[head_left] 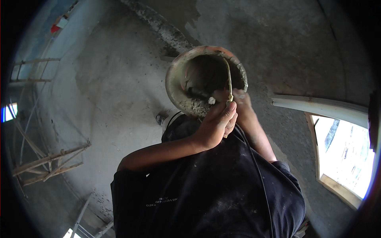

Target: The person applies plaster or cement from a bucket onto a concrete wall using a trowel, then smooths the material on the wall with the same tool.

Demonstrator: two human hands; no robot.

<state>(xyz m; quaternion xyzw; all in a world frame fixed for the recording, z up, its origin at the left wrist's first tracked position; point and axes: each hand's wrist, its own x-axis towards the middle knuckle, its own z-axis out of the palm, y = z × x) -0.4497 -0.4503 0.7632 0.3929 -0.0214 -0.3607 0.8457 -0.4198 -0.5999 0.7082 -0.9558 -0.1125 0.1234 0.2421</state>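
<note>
A round, bucket-like container (174, 85) with an orange-brown rim is caked in grey mortar and tips its dark opening toward me. From the far part of its rim runs a mortar-coated rope handle (229, 75). My left hand (219, 123) is closed round the lower end of that rope, thumb on top. Just behind it, my right hand (243, 104) reaches to the container's near right rim. Its fingers are smeared by motion and partly hidden by the left hand and the rim. A pale lump (211, 100) shows at the near rim beside the hands.
Bare grey concrete (115, 99) spreads around, with a rough mortar strip (158, 25) beyond the container. Wooden scaffold poles (51, 160) stand at the left. On the right are a window opening (343, 152) with a wooden frame and a pale beam (321, 105).
</note>
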